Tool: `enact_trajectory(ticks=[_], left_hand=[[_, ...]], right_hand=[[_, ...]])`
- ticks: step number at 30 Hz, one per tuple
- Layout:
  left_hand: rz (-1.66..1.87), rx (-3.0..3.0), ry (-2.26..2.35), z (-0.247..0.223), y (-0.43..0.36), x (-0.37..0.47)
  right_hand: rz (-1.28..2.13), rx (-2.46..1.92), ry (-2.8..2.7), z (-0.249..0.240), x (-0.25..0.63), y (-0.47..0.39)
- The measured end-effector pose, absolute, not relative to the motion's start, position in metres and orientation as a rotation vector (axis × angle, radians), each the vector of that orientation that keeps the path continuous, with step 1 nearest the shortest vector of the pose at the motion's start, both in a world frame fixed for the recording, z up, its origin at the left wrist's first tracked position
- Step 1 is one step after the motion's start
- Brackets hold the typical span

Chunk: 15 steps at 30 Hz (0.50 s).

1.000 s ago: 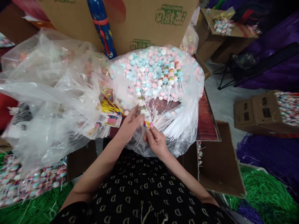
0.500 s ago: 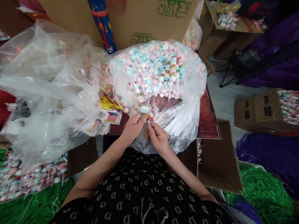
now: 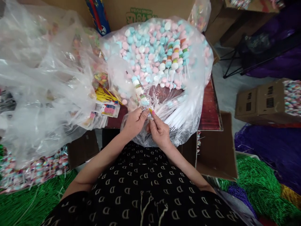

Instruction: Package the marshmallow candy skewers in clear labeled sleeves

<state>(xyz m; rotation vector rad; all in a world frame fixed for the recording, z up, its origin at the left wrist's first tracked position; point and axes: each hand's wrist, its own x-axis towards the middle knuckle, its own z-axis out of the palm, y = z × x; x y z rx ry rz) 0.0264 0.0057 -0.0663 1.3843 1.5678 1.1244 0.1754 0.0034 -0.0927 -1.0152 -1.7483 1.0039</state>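
My left hand (image 3: 135, 123) and my right hand (image 3: 160, 129) meet at the table's front edge, both closed round the lower end of a wrapped candy skewer (image 3: 140, 93). The skewer leans up and to the left, in clear film. Behind it lies a large clear bag of pink, blue and white candies (image 3: 141, 50), with several unwrapped candy skewers (image 3: 175, 56) on top. White sticks (image 3: 180, 114) fan out to the right of my right hand. Yellow ties (image 3: 107, 95) and printed cards (image 3: 109, 108) lie left of my left hand.
Big clear plastic bags (image 3: 47, 84) cover the left side. An open cardboard box (image 3: 217, 150) stands below the table's right edge (image 3: 213, 110). Green tinsel (image 3: 261, 182) and another box (image 3: 263, 100) are further right. A blue tube (image 3: 98, 15) stands at the back.
The camera view has shifted, so the table's contents appear higher. My hands stay together at the skewer's lower end, with my right fingers now further up and closer to my left fingers.
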Motion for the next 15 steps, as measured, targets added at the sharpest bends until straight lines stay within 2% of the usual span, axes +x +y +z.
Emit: enact_trajectory(ticks=[6,15], left_hand=[[1.377,0.947,1.289,-0.057,0.012,0.026],[1.321,0.647,1.057,-0.039,0.023,0.034]], right_hand=[[0.97,-0.992,-1.75,-0.094,0.175,0.004],[1.058,-1.084,-1.776,-0.089,0.173,-0.001]])
